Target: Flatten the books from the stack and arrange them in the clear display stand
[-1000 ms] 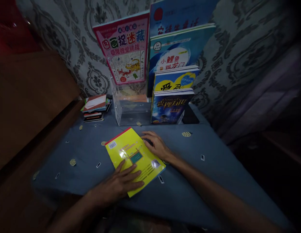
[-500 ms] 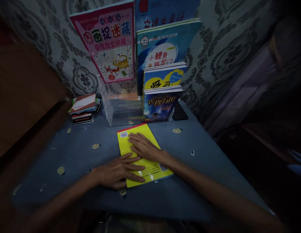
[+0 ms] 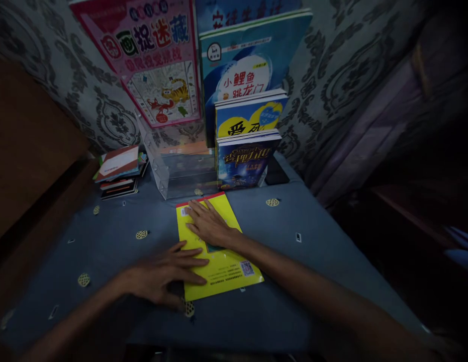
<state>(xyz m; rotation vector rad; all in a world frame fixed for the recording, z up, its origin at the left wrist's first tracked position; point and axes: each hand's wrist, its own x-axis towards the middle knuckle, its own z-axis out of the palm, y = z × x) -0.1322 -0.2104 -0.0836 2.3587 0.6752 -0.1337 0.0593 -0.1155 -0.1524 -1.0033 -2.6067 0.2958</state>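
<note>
A yellow book (image 3: 222, 274) with a red top edge and a printed square code lies flat on the blue tablecloth (image 3: 282, 251). Across its upper part rests my right hand (image 3: 209, 223), palm down with fingers stretched out, partly covering the white barcode label. My left hand (image 3: 164, 274) is spread at the book's lower left, its fingertips over the yellow cover and the thumb beside the edge. Neither hand grips anything. Part of the cover is hidden under my right palm.
Behind the yellow book stands a clear acrylic rack (image 3: 181, 186) with a pink picture book (image 3: 158, 65), a teal book (image 3: 252, 55) and a dark blue book (image 3: 247, 166). A small pile of books (image 3: 118, 171) lies left. A dark flat object (image 3: 276, 172) sits right of the rack.
My left hand has slid leftward with its thumb spread wider. My right hand has moved up toward the barcode label. The view has shifted slightly.
</note>
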